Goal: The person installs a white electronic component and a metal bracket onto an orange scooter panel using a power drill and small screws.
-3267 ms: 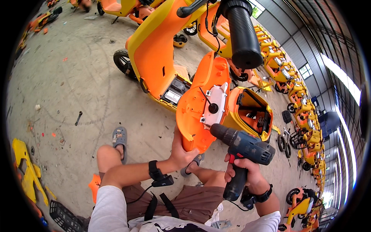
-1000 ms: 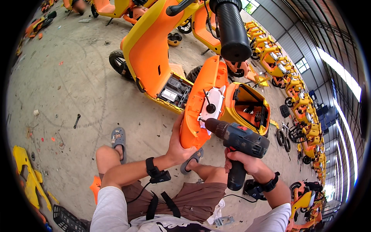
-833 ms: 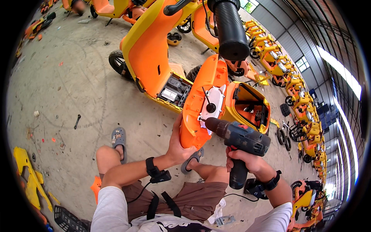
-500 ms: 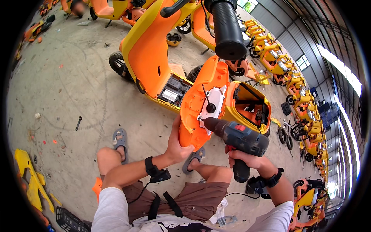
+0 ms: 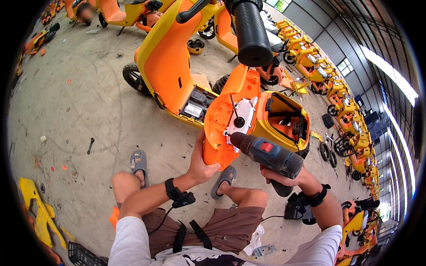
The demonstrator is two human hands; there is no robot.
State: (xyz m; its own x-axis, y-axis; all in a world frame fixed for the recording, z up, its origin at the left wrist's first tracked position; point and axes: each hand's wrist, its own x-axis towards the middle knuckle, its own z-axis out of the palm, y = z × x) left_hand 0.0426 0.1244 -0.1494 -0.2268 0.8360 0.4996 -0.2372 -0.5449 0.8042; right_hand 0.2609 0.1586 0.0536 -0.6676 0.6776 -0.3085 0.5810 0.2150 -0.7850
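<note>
My left hand [image 5: 199,164] grips the lower left edge of an orange plastic scooter panel [image 5: 217,115], its moulded inner side upward. On it sits a white bracket [image 5: 245,111] with a black round centre and short cable. My right hand [image 5: 284,176] holds a dark blue cordless drill [image 5: 275,156], its nose at the bracket's lower left corner; the contact is too small to make out. Behind stands a yellow-orange scooter [image 5: 162,62] with an exposed battery bay [image 5: 197,104] and a black handlebar grip [image 5: 253,35] overhead. A yellow open housing [image 5: 275,137] lies right of the panel.
Rows of scooters [image 5: 346,115] fill the right and back. A blurred person [image 5: 84,13] is at top left. A wrench [image 5: 90,146], yellow broken panels [image 5: 35,208], a black crate [image 5: 82,256] and loose tyres [image 5: 326,155] lie on the concrete floor.
The drill body and my right hand have risen, so its handle is more foreshortened. Its nose remains at the bracket's lower corner. The panel and left hand have shifted slightly up and left.
</note>
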